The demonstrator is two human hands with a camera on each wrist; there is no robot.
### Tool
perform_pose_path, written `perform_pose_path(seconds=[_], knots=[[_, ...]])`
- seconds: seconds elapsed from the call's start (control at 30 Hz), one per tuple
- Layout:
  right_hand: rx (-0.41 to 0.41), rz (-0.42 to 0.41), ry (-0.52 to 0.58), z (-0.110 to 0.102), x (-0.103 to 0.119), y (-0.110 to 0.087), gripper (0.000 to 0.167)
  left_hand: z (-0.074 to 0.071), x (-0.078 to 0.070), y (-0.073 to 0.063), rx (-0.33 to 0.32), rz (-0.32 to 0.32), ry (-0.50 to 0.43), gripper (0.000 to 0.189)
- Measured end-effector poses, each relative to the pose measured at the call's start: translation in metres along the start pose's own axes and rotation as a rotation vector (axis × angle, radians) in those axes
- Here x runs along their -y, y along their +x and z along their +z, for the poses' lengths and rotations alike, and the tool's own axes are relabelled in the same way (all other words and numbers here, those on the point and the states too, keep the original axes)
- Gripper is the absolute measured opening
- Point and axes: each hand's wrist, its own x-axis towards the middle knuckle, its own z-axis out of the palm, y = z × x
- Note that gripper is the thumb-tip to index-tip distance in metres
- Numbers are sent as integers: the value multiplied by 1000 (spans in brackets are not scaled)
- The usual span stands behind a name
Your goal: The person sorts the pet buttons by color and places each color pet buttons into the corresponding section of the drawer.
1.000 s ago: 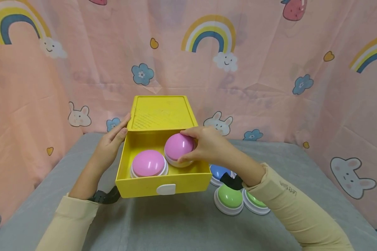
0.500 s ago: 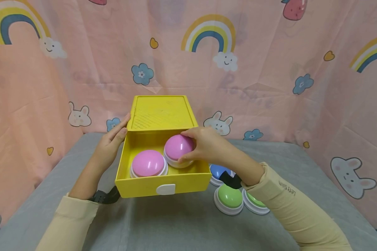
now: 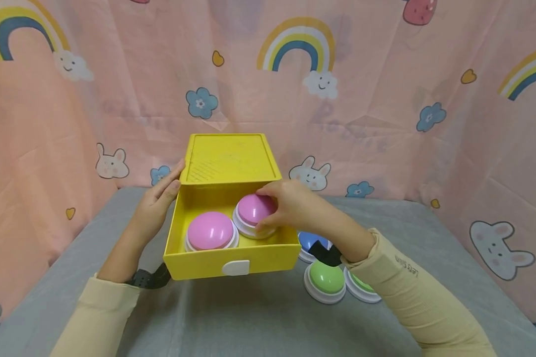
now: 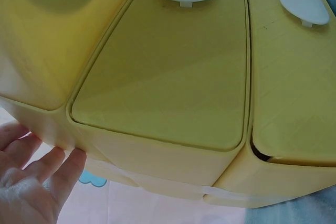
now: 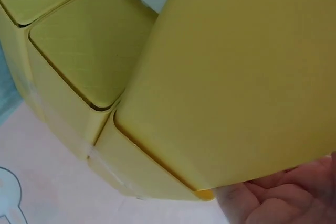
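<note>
A small yellow drawer cabinet (image 3: pixel 231 157) stands on the table with its top drawer (image 3: pixel 196 267) pulled out. Inside lies a pink domed push button (image 3: pixel 210 231) with a white base. To its right is a second pink button (image 3: pixel 253 208), pinched by my right hand (image 3: pixel 297 206) between thumb and fingers; its base overlaps the first one's. My left hand (image 3: pixel 156 203) rests against the cabinet's left side with fairly straight fingers. In the left wrist view its fingertips (image 4: pixel 77 156) touch the yellow wall. The right wrist view shows the drawer's side, which hides the held button.
Two green buttons (image 3: pixel 327 277) and a blue button (image 3: pixel 311 243) lie on the grey tabletop (image 3: pixel 232 317) right of the cabinet, partly behind my right forearm. Below the pulled-out drawer are two closed drawers (image 4: pixel 173 72) with white handles. A pink printed curtain (image 3: pixel 366 59) surrounds the table.
My right hand has lowered the second pink button a little in the drawer, and its white base shows more now. The left hand has stayed at the cabinet's side.
</note>
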Motion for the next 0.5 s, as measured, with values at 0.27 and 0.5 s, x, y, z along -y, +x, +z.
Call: perform_pose_path(seconds=[0.27, 0.5], knots=[[-136, -15, 401, -8, -5, -21, 41, -1, 1, 0, -4, -3, 11, 51], [-140, -81, 614, -6, 5, -64, 29, -1, 0, 1, -8, -12, -2, 50]])
